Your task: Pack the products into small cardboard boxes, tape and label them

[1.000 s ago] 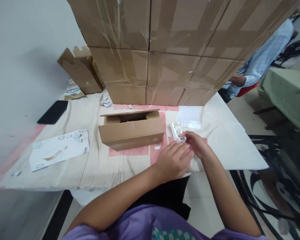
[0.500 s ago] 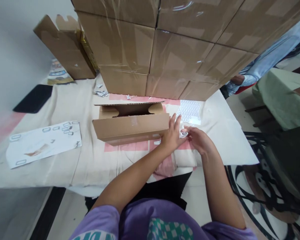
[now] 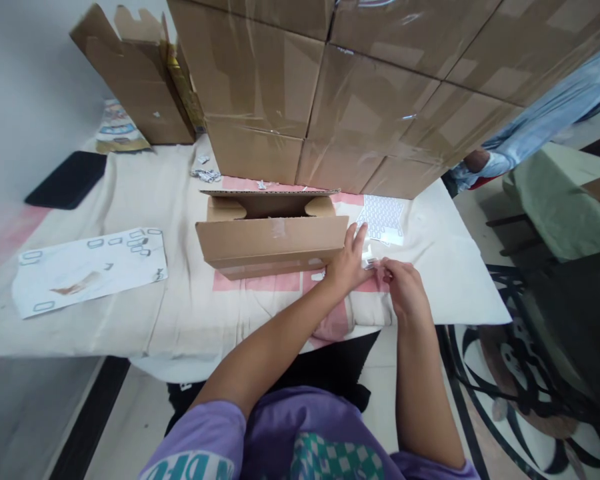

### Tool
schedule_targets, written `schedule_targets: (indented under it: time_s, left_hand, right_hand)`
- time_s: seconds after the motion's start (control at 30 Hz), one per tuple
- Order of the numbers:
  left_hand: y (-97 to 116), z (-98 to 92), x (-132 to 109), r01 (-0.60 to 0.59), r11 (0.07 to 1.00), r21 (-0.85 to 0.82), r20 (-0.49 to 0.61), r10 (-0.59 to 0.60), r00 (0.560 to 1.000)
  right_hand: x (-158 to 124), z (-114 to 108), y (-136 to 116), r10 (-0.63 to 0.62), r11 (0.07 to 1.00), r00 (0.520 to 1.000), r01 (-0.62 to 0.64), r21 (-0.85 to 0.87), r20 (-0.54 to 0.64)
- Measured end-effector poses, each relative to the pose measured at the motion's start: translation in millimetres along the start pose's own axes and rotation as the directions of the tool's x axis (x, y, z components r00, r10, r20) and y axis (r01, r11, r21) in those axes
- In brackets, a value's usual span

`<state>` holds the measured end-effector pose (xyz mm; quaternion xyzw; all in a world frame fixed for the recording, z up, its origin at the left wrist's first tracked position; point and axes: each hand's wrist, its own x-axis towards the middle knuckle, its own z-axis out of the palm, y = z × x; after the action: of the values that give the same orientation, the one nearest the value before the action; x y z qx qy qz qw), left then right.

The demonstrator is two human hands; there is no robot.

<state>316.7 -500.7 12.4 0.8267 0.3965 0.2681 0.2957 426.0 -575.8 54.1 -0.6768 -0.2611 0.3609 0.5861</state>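
Observation:
A brown cardboard box (image 3: 275, 241) with its top flaps raised stands on the cloth-covered table in front of me. My left hand (image 3: 347, 263) is at the box's right end, its fingers stretched out and apart, close to the box corner. Just right of it, my right hand (image 3: 404, 283) has thumb and fingertips pinched together on a small shiny, clear piece (image 3: 370, 263), whose kind I cannot make out. The left thumb reaches toward that piece. Beyond both hands lies a white sheet (image 3: 383, 217) with rows of printed outlined labels.
Taped cartons (image 3: 370, 100) are stacked behind the box. On the left are a white paper (image 3: 87, 270) with several labels, a dark flat object (image 3: 67, 180) and an open carton (image 3: 140, 93). A person's light-blue clothing (image 3: 540, 123) shows at the right.
The right hand's fingers have drawn closer together on the small shiny piece, and its wrist is more upright. The left hand stays by the box corner. The camera view has shifted slightly.

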Motion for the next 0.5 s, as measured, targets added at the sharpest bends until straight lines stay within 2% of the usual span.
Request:
schedule_targets:
  time_s: [0.17, 0.5]
  left_hand:
    - [2, -4.1, -1, 0.022, 1.000, 0.004, 0.018, -0.022, 1.000]
    - [2, -1.7, -1, 0.026, 0.999, 0.038, 0.027, -0.027, 0.999]
  right_hand:
    - [-10, 6, 8, 0.049, 0.998, 0.997, -0.052, 0.045, 0.066]
    - [-10, 15, 21, 0.060, 0.987, 0.998, -0.063, 0.150, 0.024]
